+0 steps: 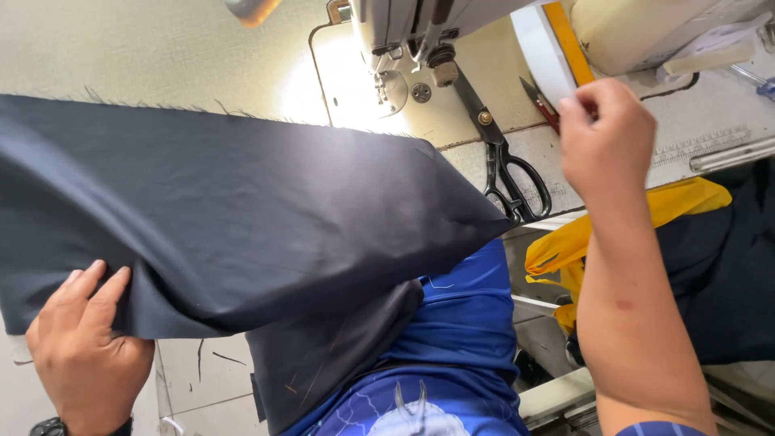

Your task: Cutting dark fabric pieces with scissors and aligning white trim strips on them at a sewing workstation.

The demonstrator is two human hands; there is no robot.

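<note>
A large piece of dark navy fabric (226, 218) lies across the sewing table and hangs over its front edge onto my lap. My left hand (85, 339) grips the fabric's near left edge, thumb under and fingers on top. My right hand (605, 137) is raised at the right, fingers pinched on a white strip (537, 48) that curves up beside the sewing machine. The sewing machine head (404, 32) with its presser foot stands at the top centre, just beyond the fabric's far edge.
Black-handled scissors (504, 165) lie on the table right of the machine, and a small red-handled tool (542, 105) rests beside them. Yellow cloth (581, 238) and more dark fabric (726, 266) are piled at the right. A yellow ruler (569, 40) lies near the machine.
</note>
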